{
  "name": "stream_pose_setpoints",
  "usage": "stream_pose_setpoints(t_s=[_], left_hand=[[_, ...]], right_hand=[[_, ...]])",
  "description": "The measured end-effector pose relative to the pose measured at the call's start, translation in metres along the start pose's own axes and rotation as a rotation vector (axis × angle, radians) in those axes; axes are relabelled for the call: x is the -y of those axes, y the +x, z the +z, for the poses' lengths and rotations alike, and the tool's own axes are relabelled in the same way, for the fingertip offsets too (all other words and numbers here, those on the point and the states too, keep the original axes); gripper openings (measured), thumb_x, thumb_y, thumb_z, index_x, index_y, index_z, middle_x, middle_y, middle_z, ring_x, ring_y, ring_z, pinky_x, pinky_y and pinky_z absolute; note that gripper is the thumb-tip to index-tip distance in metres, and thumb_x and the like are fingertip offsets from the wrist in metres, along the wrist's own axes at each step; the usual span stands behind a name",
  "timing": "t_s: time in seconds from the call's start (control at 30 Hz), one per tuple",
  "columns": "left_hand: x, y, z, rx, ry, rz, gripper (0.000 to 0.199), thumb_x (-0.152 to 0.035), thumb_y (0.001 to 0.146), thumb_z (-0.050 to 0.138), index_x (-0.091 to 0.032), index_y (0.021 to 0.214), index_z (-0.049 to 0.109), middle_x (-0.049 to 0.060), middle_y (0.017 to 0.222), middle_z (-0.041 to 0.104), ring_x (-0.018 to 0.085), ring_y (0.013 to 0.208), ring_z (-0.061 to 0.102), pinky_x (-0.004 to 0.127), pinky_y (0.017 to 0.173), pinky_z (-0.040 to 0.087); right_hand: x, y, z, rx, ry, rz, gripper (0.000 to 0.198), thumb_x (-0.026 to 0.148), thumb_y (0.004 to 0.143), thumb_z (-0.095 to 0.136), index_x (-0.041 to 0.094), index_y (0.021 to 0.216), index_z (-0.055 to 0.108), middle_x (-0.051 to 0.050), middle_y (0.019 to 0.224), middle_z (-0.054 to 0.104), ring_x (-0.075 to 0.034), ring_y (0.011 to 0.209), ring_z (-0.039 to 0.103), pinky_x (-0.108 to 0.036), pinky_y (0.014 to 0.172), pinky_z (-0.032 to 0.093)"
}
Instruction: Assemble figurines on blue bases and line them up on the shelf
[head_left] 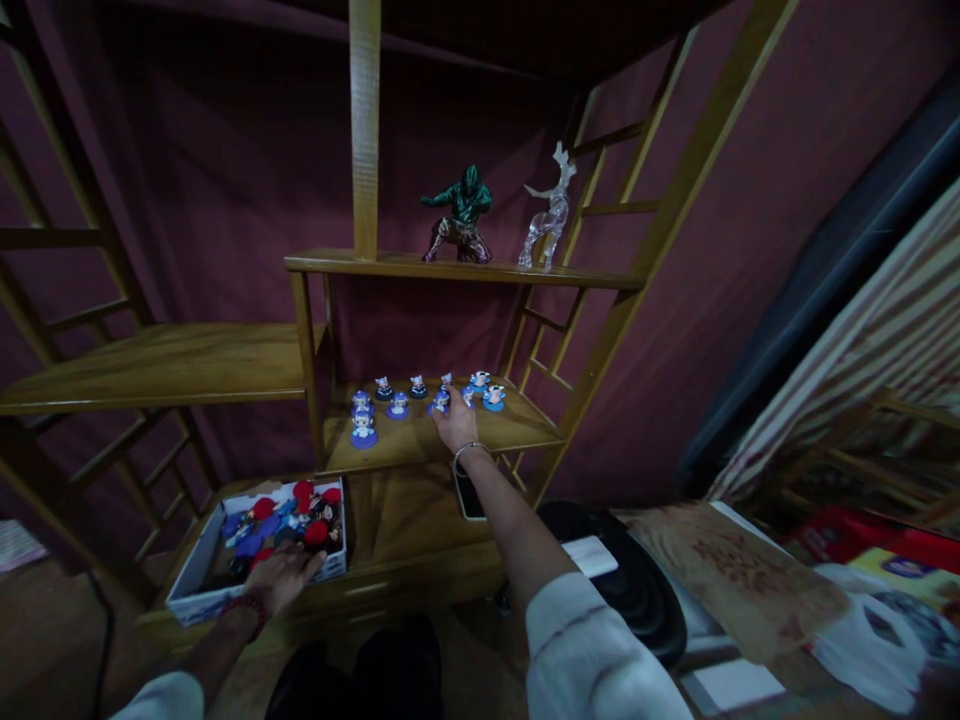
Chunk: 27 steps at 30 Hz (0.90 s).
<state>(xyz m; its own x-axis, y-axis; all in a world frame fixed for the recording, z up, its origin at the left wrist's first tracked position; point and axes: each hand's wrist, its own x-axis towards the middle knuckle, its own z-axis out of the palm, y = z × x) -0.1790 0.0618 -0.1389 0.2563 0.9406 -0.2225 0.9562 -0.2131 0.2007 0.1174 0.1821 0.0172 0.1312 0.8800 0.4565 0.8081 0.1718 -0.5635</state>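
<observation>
My right hand reaches onto the middle shelf, its fingers closed on a small purple figurine that stands on or just over the board. Around it are several similar figurines: a purple one at the front left, a pink-headed one on a dark base behind, and a blue-based one to the right. My left hand rests at the front of a white box, fingers stretched over its edge. Inside lie several jumbled figurines with red, blue and purple parts.
Above stand a dark green crouching figure and a clear deer ornament on the upper board. A phone-like dark object lies below the right wrist. Wooden posts frame the shelves. A plastic bag lies at right.
</observation>
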Motion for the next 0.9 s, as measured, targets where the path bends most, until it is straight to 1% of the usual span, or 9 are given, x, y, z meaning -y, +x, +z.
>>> stream_pose_setpoints(t_s=[0.13,0.2,0.33,0.47,0.63,0.8,0.9], left_hand=[[-0.001,-0.001,-0.002,-0.013,0.001,0.013,0.042,-0.044,0.081,0.027,-0.024,0.098,0.06,0.007,0.1,0.06,0.022,0.106,0.045,0.036,0.082,0.038],[0.0,-0.001,-0.003,-0.015,-0.001,0.014,0.042,-0.044,0.081,0.028,-0.024,0.098,0.06,0.007,0.1,0.06,0.022,0.105,0.045,0.037,0.082,0.038],[0.001,0.0,-0.003,-0.006,-0.009,0.02,0.041,-0.044,0.081,0.028,-0.025,0.097,0.06,0.006,0.099,0.061,0.021,0.105,0.045,0.037,0.085,0.036],[0.003,0.0,-0.001,-0.012,-0.019,0.035,0.039,-0.044,0.082,0.029,-0.025,0.099,0.06,0.006,0.101,0.06,0.021,0.104,0.045,0.037,0.086,0.035],[0.002,0.0,-0.001,-0.016,-0.007,0.043,0.04,-0.042,0.082,0.028,-0.026,0.099,0.06,0.006,0.099,0.06,0.021,0.105,0.045,0.038,0.085,0.036],[0.001,-0.001,-0.003,-0.012,-0.019,0.041,0.04,-0.043,0.081,0.029,-0.025,0.1,0.06,0.007,0.099,0.061,0.023,0.105,0.045,0.039,0.083,0.037],[0.003,-0.001,-0.002,-0.036,-0.024,0.032,0.039,-0.043,0.079,0.033,-0.026,0.102,0.059,0.007,0.101,0.061,0.024,0.106,0.044,0.04,0.084,0.037]], right_hand=[[0.004,0.004,0.0,0.023,-0.091,0.015,0.049,0.025,0.075,0.049,0.015,0.122,0.039,-0.01,0.095,0.062,-0.02,0.086,0.058,-0.029,0.078,0.043],[0.005,0.005,0.001,0.033,-0.111,0.02,0.046,0.025,0.076,0.049,0.016,0.121,0.041,-0.009,0.091,0.063,-0.02,0.084,0.059,-0.028,0.076,0.043],[0.005,0.007,0.003,0.055,-0.077,0.024,0.041,0.025,0.077,0.05,0.018,0.117,0.045,-0.005,0.079,0.065,-0.016,0.073,0.06,-0.024,0.07,0.045],[0.008,0.008,0.005,0.089,-0.018,-0.007,0.038,0.024,0.077,0.049,0.019,0.114,0.046,-0.002,0.072,0.064,-0.013,0.064,0.06,-0.021,0.065,0.045],[0.012,0.007,0.005,0.069,-0.048,-0.059,0.036,0.023,0.077,0.05,0.018,0.113,0.048,-0.003,0.072,0.064,-0.013,0.067,0.06,-0.021,0.066,0.044],[0.01,0.007,0.005,0.08,-0.042,-0.066,0.039,0.023,0.077,0.05,0.018,0.115,0.046,-0.003,0.073,0.064,-0.014,0.068,0.06,-0.021,0.067,0.044],[0.008,0.008,0.006,0.088,-0.04,-0.055,0.039,0.023,0.077,0.049,0.017,0.116,0.046,-0.003,0.072,0.064,-0.015,0.07,0.06,-0.022,0.068,0.044]])
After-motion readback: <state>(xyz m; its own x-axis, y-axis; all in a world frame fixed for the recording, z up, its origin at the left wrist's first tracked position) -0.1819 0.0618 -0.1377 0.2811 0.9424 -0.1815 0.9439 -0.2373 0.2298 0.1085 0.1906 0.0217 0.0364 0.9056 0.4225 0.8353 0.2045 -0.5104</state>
